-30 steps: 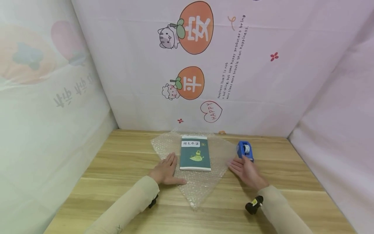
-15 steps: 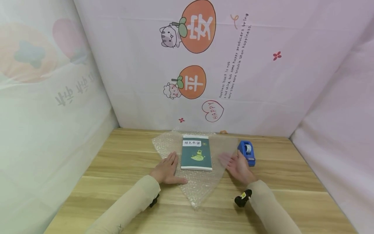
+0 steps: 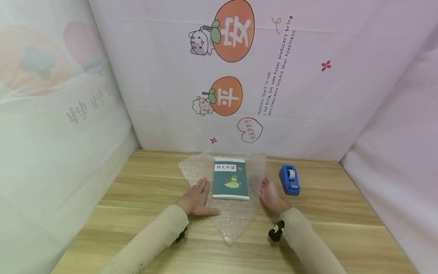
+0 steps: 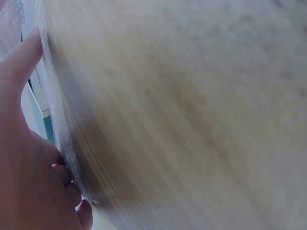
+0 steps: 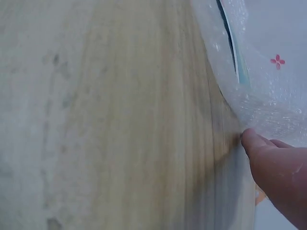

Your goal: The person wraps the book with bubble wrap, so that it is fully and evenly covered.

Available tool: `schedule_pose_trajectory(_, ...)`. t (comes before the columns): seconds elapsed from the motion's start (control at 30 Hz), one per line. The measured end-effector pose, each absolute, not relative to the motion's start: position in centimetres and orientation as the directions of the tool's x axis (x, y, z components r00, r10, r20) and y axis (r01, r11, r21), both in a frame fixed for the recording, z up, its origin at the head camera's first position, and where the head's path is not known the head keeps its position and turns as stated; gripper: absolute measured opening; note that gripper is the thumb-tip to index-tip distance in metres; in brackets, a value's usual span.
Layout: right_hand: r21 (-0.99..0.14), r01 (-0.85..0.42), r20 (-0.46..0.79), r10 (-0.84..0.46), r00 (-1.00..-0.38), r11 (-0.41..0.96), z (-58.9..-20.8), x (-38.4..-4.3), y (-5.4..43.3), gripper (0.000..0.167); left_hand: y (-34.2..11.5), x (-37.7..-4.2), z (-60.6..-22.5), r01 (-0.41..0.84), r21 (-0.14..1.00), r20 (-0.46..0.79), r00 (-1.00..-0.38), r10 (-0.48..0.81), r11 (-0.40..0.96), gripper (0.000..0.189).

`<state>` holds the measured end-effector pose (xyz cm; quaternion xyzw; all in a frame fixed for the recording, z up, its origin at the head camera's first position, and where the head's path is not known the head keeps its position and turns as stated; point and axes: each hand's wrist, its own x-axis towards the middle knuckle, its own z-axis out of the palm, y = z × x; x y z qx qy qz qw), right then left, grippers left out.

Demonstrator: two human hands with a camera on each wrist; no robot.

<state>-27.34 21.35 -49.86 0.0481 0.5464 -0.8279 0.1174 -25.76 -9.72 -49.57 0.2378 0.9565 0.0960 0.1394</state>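
A green book with a white title label lies on a sheet of bubble wrap spread cornerwise on the table. My left hand lies flat, fingers spread, on the wrap just left of the book; the left wrist view shows its thumb and fingers along the wrap's edge. At the book's right side, my right hand pushes the raised right flap inward with extended fingers, partly veiled behind the film. In the right wrist view the fingertips meet the lifted bubble wrap.
A blue tape dispenser stands on the wooden table, to the right of my right hand. A printed white cloth hangs behind the table, and more cloth closes off both sides.
My right hand has moved left from beside the tape dispenser, bringing the wrap's right flap up and toward the book. My left hand has stayed in place.
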Motion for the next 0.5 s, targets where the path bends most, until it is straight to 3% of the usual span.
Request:
schedule_pose_trajectory(0.3, -0.979, 0.204, -0.203, -0.13, -0.971, 0.001, -49.2, -27.1, 20.4, 0.067, -9.8, -25.8, -49.7, 0.422, 0.247, -0.223, -0.851, 0.475, 0.872, 0.125)
schedule_pose_trajectory(0.5, -0.978, 0.072, -0.111, -0.199, -0.974, 0.194, -49.1, -27.0, 19.8, 0.067, -9.8, -25.7, -49.6, 0.424, 0.246, -0.225, -0.85, 0.477, 0.872, 0.124)
